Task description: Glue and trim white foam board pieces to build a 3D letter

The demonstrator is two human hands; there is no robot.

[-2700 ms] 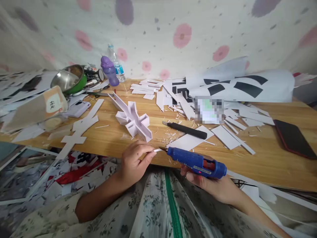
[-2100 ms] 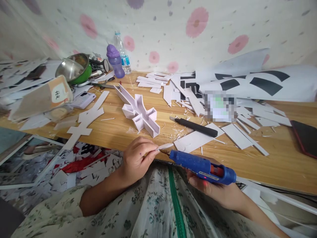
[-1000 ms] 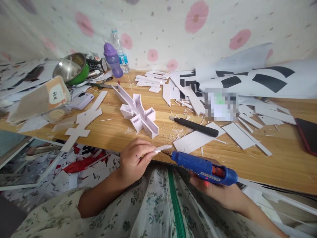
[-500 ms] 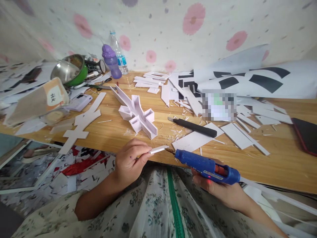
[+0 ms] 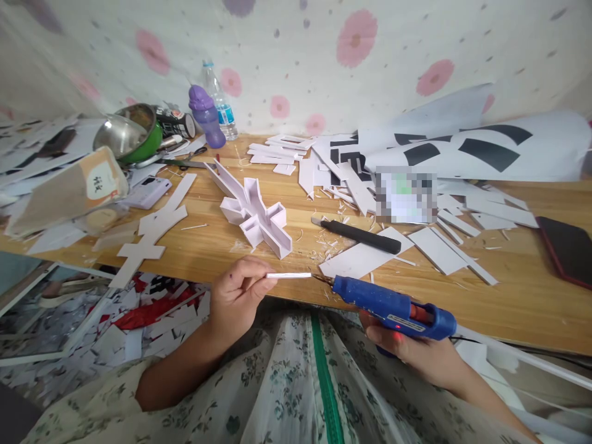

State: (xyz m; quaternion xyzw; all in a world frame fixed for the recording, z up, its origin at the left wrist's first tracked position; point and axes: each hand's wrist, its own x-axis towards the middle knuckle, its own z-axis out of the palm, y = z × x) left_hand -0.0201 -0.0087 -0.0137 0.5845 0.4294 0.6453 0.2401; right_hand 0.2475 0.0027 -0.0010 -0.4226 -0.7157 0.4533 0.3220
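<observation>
My left hand pinches a thin white foam board strip by its left end, holding it level just above the table's front edge. In my right hand is a blue hot glue gun, a red light showing near my thumb. Its metal nozzle points left and is at the strip's right end; whether they touch I cannot tell. Behind the strip lies a white, walled foam board shape with several open arms. A black-handled craft knife rests to the right of that shape, partly on a flat white board.
Flat cut-out pieces lie at the left, near a paper bag and a green bowl. A purple bottle and a water bottle stand behind. Board offcuts and a dark phone lie at the right.
The strip has turned from a slight tilt to level, and my left hand has shifted slightly left. The glue gun has moved a little right, its nozzle staying by the strip's end.
</observation>
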